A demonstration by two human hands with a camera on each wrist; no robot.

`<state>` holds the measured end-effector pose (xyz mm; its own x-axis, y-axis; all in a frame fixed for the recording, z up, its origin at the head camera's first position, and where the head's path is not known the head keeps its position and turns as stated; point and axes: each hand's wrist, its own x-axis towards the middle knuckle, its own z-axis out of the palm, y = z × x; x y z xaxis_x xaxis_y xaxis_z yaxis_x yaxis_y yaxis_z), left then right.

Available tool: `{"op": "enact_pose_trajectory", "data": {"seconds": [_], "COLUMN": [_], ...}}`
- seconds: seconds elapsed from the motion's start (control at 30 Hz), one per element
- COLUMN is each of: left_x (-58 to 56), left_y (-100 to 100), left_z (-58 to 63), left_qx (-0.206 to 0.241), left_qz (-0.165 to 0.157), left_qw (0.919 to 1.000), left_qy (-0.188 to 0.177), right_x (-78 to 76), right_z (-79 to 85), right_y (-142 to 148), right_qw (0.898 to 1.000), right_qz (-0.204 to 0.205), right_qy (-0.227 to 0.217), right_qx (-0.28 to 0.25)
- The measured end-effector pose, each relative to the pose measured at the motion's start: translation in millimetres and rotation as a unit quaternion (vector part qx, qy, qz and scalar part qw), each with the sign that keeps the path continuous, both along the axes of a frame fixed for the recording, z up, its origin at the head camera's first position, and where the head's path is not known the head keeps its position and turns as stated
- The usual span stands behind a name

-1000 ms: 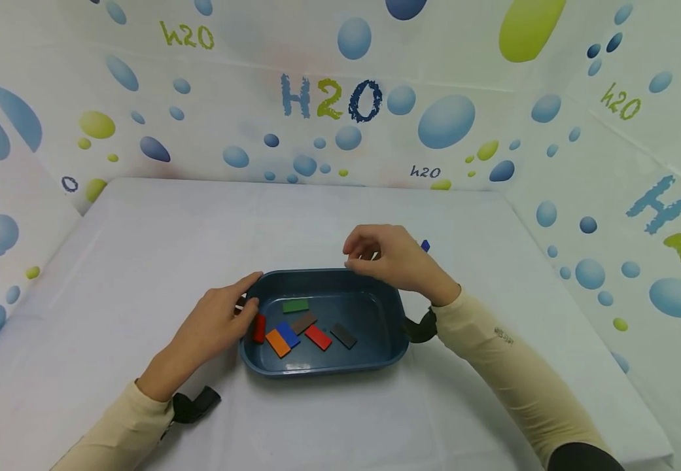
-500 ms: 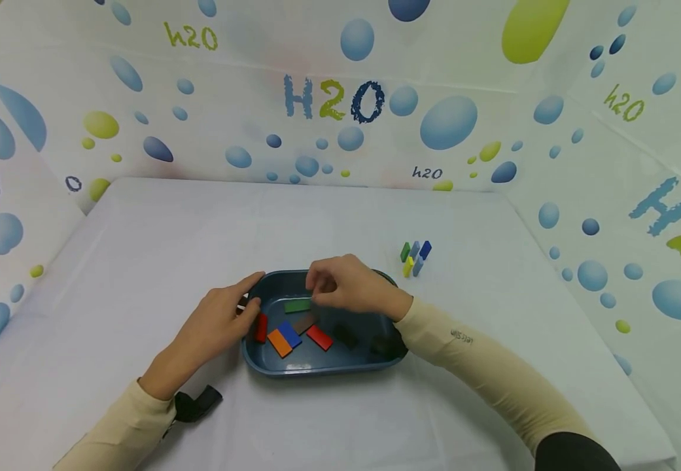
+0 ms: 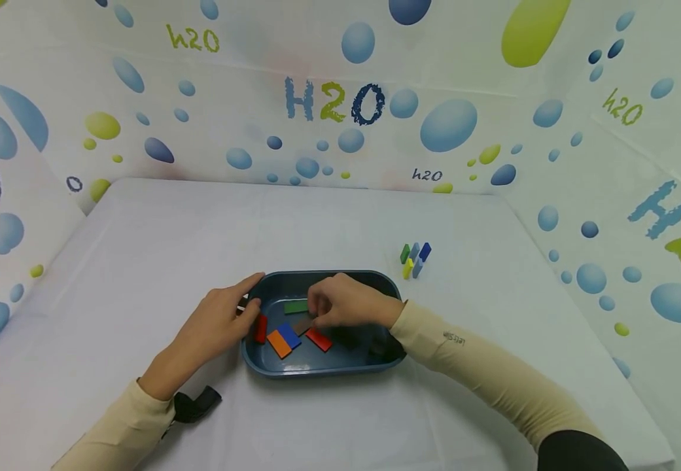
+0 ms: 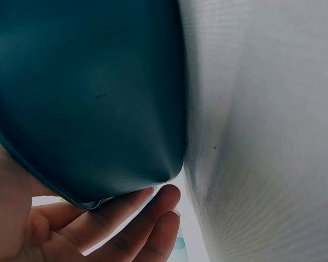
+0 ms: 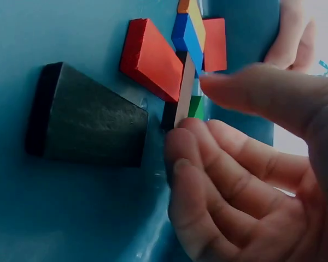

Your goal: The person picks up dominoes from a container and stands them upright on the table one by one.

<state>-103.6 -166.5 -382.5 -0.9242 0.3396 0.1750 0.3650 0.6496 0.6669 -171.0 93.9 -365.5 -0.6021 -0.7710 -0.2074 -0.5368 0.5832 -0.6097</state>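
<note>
A dark blue tray with flat rectangular blocks lies before me. At its left end my left hand grips the rim; in the left wrist view the fingers reach round the corner. My right hand is inside the tray, thumb and fingers apart with nothing between them. Its fingertips come right by the brown block. Near it lie a red block, a green block and a dark grey block. Further left are a blue block, an orange block and another red block.
Behind the tray to the right, a small group of blocks stands upright on the white tablecloth, among them a yellow block and a dark blue block. A printed cloth hangs behind the table.
My right hand has moved left and down from above the tray's far rim into the tray, uncovering the upright blocks behind. The left hand stays at the rim.
</note>
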Motion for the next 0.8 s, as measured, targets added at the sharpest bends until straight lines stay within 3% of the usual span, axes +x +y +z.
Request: {"op": "enact_pose_trajectory", "data": {"seconds": [0.4, 0.8], "left_x": [-0.1, -0.6], "left_y": [0.0, 0.2], "left_z": [-0.3, 0.0], "left_qx": [-0.001, -0.005], "left_qz": [0.002, 0.004], "left_qw": [1.0, 1.0], "left_qy": [-0.002, -0.006], "right_x": [-1.0, 0.7], "right_z": [-9.6, -9.0], "right_y": [-2.6, -3.7], "right_qw": [0.999, 0.999], "right_qz": [0.031, 0.031], "right_qy": [0.003, -0.013], "right_qx": [0.017, 0.038]}}
